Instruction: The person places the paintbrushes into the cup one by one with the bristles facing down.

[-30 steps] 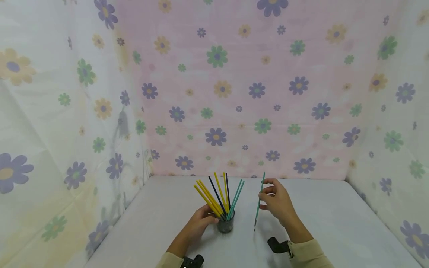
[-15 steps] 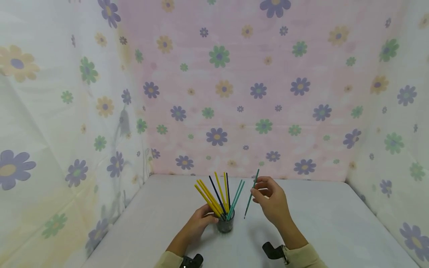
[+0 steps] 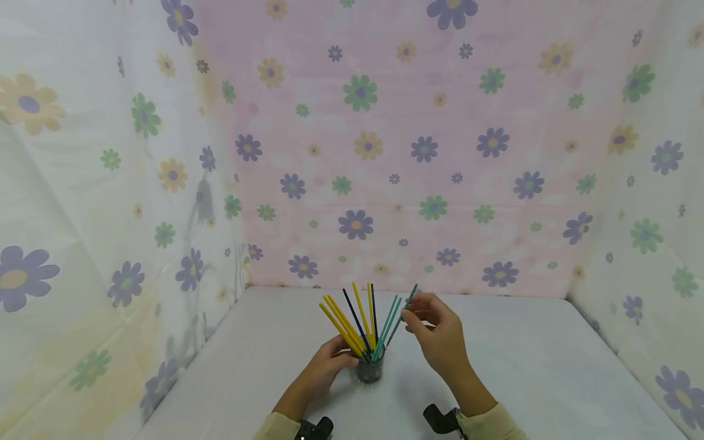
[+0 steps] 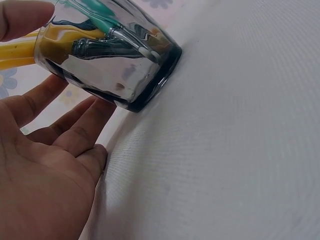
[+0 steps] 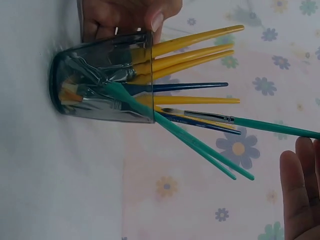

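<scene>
A clear glass (image 3: 370, 371) stands on the table, full of brushes. My left hand (image 3: 324, 370) holds its left side, thumb and fingers around the upper part. Inside are several yellow-handled paintbrushes (image 5: 200, 36), dark blue ones (image 5: 192, 86) and two green ones (image 5: 212, 154), bristles down. My right hand (image 3: 442, 333) pinches another green paintbrush (image 5: 270, 125) by its handle. That brush tilts, bristle end low, close to the glass's right rim. In the right wrist view its bristles appear just beyond the glass mouth, beside the other handles.
A white cloth-covered table (image 3: 264, 342) lies beneath. Flower-patterned sheets (image 3: 385, 122) rise at the back and both sides. Dark wrist-worn camera mounts (image 3: 440, 420) stick out at both sleeves.
My right hand has moved left with the green paintbrush, bringing its bristle end up to the glass and tilting it more. My left hand and the glass have stayed put.
</scene>
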{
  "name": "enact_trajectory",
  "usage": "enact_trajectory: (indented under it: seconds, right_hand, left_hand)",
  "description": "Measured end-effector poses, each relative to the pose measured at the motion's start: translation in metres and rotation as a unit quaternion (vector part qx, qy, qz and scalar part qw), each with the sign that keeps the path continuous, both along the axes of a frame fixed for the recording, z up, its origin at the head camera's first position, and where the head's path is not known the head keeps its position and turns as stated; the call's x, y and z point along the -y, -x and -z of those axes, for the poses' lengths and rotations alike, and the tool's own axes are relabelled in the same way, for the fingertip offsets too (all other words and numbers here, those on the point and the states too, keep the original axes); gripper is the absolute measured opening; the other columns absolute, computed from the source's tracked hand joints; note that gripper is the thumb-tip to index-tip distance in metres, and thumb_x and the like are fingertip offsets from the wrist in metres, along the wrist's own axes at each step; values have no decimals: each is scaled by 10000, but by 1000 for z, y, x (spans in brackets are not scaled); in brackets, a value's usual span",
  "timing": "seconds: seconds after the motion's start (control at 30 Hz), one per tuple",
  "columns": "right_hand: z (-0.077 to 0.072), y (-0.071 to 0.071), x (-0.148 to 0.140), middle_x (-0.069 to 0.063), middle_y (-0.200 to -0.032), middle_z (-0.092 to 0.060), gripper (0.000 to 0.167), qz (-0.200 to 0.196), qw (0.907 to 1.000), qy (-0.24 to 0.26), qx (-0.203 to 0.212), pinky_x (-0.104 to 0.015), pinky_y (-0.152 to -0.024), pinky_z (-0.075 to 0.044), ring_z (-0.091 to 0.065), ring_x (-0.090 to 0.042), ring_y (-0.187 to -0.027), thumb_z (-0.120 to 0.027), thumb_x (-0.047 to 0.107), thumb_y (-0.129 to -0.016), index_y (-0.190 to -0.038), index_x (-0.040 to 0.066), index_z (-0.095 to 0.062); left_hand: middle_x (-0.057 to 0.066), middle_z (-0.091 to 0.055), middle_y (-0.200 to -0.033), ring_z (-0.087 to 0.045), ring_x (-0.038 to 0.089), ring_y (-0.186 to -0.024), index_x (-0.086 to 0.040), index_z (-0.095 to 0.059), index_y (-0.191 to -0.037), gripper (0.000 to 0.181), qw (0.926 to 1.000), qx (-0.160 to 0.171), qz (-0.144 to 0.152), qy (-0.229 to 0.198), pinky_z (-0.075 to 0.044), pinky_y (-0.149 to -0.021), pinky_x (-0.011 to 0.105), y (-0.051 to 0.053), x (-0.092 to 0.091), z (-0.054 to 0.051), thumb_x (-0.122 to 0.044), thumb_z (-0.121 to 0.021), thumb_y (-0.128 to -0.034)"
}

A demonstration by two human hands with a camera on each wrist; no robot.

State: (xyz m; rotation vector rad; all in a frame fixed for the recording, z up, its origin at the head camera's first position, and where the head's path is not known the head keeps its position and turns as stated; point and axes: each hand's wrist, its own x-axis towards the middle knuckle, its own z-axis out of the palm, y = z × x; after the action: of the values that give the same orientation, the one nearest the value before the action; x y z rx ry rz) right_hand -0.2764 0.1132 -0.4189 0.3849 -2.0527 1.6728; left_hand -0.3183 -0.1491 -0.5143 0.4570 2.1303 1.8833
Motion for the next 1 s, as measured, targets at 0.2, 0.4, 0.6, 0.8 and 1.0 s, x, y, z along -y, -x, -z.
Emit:
enact_trajectory:
  seconds: [0.2, 0.4, 0.6, 0.8, 1.0]
  right_hand:
    - [6, -3, 11, 42, -975, -725, 222, -205, 9997, -162, 15, -290, -707, -633, -730, -149, -851, -772, 257, -953, -1145, 171, -702]
    - [14, -3, 23, 108, -949, -738, 163, -208, 9981, -539, 204, -282, -685, -616, -725, -111, -843, -768, 204, -955, -1065, 305, -703]
    - [26, -2, 31, 155, -943, -739, 153, -269, 9947, -913, 390, -260, -686, -593, -719, -66, -871, -775, 208, -947, -1052, 300, -714]
    - [36, 2, 33, 82, -967, -757, 138, -581, 9900, -1192, 471, -253, -678, -596, -716, -65, -855, -767, 201, -950, -1080, 189, -723]
    - [41, 4, 34, 129, -949, -742, 135, -717, 9868, -1308, 632, -254, -684, -595, -716, -67, -870, -765, 282, -955, -1069, 231, -714]
  left_hand:
    - [103, -578, -1469, -537, 269, -1347, -67, -492, -1504, 591, 10000, 36, -16, -18, -390, -1170, 570, -1, 0, -1, -203, -676, -959]
    - [104, -581, -1471, -543, 271, -1343, -79, -491, -1510, 584, 10000, -7, -16, 18, -388, -1168, 581, 0, 0, -1, -218, -671, -972]
    - [100, -601, -1443, -561, 267, -1319, -88, -513, -1492, 564, 10000, -56, -19, 42, -397, -1154, 574, 0, 1, -2, -212, -679, -967]
    - [101, -593, -1449, -563, 274, -1319, -94, -514, -1492, 566, 10000, 47, -43, 66, -388, -1156, 585, -3, 0, -5, -214, -677, -964]
    - [109, -581, -1469, -556, 282, -1332, -79, -495, -1508, 589, 10000, 33, -22, 64, -386, -1162, 592, -3, 0, -4, -211, -671, -961]
